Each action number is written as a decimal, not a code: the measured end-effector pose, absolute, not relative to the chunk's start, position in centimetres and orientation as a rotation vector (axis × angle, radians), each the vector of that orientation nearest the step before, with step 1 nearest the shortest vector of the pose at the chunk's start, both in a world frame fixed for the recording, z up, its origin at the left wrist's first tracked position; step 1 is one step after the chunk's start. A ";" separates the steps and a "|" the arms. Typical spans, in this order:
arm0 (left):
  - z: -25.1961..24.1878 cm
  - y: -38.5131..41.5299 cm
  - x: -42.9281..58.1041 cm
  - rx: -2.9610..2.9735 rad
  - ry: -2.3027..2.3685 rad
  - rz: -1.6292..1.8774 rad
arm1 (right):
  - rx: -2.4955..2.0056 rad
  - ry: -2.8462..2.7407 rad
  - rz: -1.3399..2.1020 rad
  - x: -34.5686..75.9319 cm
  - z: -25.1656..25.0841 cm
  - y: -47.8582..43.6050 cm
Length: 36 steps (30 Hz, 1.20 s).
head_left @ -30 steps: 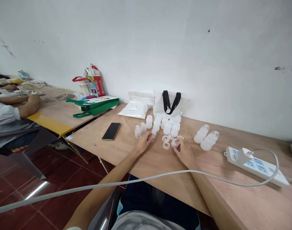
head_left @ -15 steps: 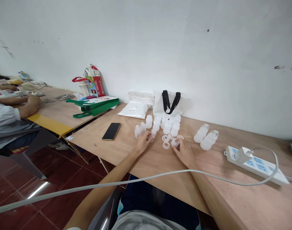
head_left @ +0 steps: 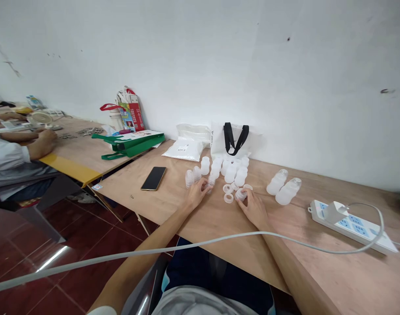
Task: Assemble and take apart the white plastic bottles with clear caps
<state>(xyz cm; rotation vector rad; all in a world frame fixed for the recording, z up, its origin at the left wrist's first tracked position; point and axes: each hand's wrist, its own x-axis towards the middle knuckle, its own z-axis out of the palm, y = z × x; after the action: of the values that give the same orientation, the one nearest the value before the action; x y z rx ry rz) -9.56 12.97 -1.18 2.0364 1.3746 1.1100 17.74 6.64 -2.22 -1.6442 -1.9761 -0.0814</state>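
My left hand [head_left: 197,193] has its fingers curled round a short stack of clear plastic caps [head_left: 210,187] on the wooden table. Two domed clear caps [head_left: 189,178] stand just left of it. My right hand [head_left: 255,210] pinches a translucent plastic ring [head_left: 241,194] between thumb and fingers, low over the tabletop. More rings, one of them a flat loose ring [head_left: 228,198], lie around those fingertips. Behind both hands stand several frosted, waisted baby bottles [head_left: 230,173] without caps. Two capped baby bottles [head_left: 288,191] stand to the right.
A white power strip [head_left: 353,225] with a plugged-in charger lies at right; its cable [head_left: 200,243] crosses in front of my forearms. A phone [head_left: 153,178], a white plastic packet [head_left: 183,149] and a black-handled bag [head_left: 236,139] are on the table. Another person's hand [head_left: 46,142] rests at the left table.
The view has shifted slightly. Both hands keep nearly the same place and grip, and the bottles, caps and rings have not visibly moved.
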 end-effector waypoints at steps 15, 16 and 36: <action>-1.5 13.2 -9.6 2.033 1.369 1.097 | -1.626 -1.972 -0.044 17.7 -2.0 6.5; -1.4 13.1 -9.5 2.032 1.372 1.094 | -1.627 -1.971 -0.041 17.7 -2.0 6.5; -0.9 12.4 -9.5 2.051 1.399 1.076 | -1.594 -1.867 0.083 17.4 -1.3 6.1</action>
<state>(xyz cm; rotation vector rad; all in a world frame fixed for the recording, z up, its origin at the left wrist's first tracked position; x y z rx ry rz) -9.53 12.45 -0.91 2.0511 1.3992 1.0759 17.41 6.10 -1.33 -1.5943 -1.8666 0.0828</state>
